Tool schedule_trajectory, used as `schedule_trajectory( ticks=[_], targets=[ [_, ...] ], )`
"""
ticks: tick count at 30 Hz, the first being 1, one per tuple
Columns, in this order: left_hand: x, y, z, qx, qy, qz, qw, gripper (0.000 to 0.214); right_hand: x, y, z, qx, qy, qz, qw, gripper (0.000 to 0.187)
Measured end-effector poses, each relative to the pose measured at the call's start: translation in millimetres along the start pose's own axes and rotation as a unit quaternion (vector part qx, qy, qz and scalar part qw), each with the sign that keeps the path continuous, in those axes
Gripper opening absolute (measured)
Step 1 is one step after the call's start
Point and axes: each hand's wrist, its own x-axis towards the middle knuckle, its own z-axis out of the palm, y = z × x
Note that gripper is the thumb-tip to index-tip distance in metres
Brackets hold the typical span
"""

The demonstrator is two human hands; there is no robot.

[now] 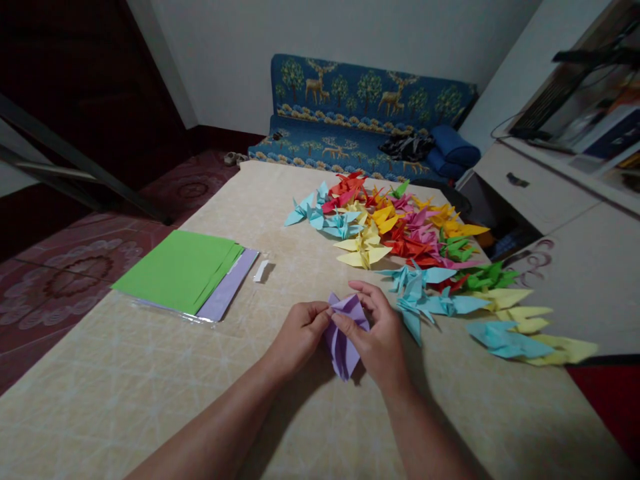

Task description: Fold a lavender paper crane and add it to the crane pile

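A partly folded sheet of purple origami paper point(344, 350) is held just above the table, its creased flaps standing apart. My left hand point(304, 331) pinches its left upper edge between thumb and fingers. On the other side, my right hand point(377, 330) grips it, thumb on the near face and fingers behind, partly hidden by the paper. Beyond my right hand lie folded light-blue paper cranes point(415, 293). A yellow paper crane point(364, 253) sits a little farther off.
Many cranes in red point(410, 248), orange, pink and green cover the table's far right. Left lies a stack of green paper point(180, 270) over purple sheets point(230, 287), with a small white scrap point(261, 271) beside it. A blue sofa point(350, 120) and white cabinet point(565, 267) border the cloth-covered table point(150, 400).
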Motion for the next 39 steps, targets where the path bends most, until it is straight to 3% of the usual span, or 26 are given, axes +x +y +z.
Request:
schedule_trajectory(
  ticks=[5, 10, 18, 25, 31, 33, 35, 37, 39],
  targets=[
    [-3, 1, 4.6, 0.091, -0.020, 0.033, 0.995, 0.026, 1, -2, 2, -0.021, 0.017, 0.025, 0.999, 0.025],
    [-3, 3, 3.2, 0.120, -0.032, 0.015, 0.992, 0.018, 2, -1, 0, -0.014, 0.005, 0.039, 0.999, 0.021],
    [0, 7, -6.6, 0.066, -0.083, -0.043, 0.993, 0.009, 3, 1, 0, 0.023, -0.008, 0.049, 0.999, 0.010],
    [1, 9, -5.1, 0.036, -0.035, -0.084, 0.995, 0.017, 3, -2, -2, 0.025, 0.027, 0.055, 0.998, 0.006],
    [2, 9, -5.3, -0.048, -0.033, -0.099, 0.993, 0.023, 4, 3, -4, 0.060, -0.003, 0.096, 0.994, 0.022],
    [3, 9, -5.6, -0.066, -0.026, -0.098, 0.993, 0.024, 3, 5, -4, 0.046, 0.023, 0.073, 0.996, 0.029],
    [4, 9, -5.9, -0.080, -0.009, -0.090, 0.993, 0.025, 2, 4, -4, 0.009, 0.083, -0.006, 0.996, 0.028],
    [4, 9, -6.2, -0.094, 0.007, -0.075, 0.993, 0.025, 0, 2, -4, -0.050, 0.128, -0.103, 0.985, 0.014],
    [5, 8, -6.2, -0.106, 0.014, -0.061, 0.992, 0.026, -1, 0, -4, -0.117, 0.133, -0.163, 0.971, 0.003]
  ],
)
